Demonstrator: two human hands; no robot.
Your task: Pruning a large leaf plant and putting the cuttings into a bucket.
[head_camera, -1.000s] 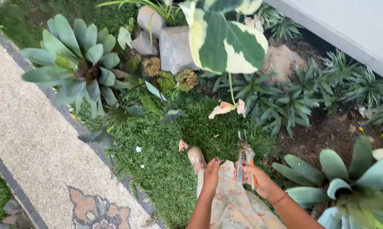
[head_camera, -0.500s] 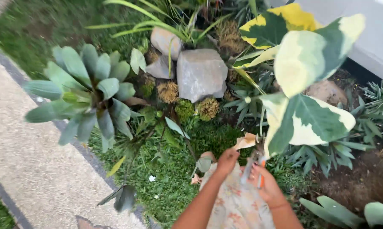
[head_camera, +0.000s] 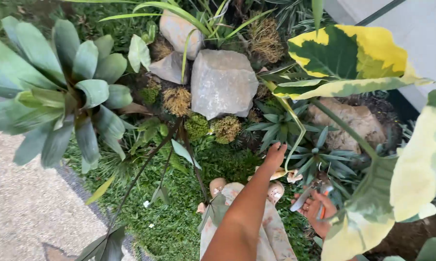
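My left hand (head_camera: pixel 275 155) reaches forward over the garden bed, fingers apart, close to a thin green leaf stalk (head_camera: pixel 295 123) of the big yellow-and-green variegated plant (head_camera: pixel 349 60); whether it touches the stalk is unclear. My right hand (head_camera: pixel 318 209) sits lower right, closed on a pair of garden shears (head_camera: pixel 308 192) with an orange handle. A large variegated leaf (head_camera: pixel 401 193) partly covers that hand. A dry curled leaf (head_camera: pixel 279 175) lies on the grass below my left arm.
A large grey rock (head_camera: pixel 221 82) and smaller stones (head_camera: pixel 177 26) stand mid-bed among mossy tufts. A big blue-green rosette plant (head_camera: pixel 58 92) fills the left. A paved path (head_camera: pixel 24 208) runs lower left. A brown rock (head_camera: pixel 353 123) and a white wall (head_camera: pixel 416 24) are at right.
The view has moved closer and further into the bed. My left hand has stretched forward toward the variegated plant's stalk. My right hand still holds the shears low at the right.
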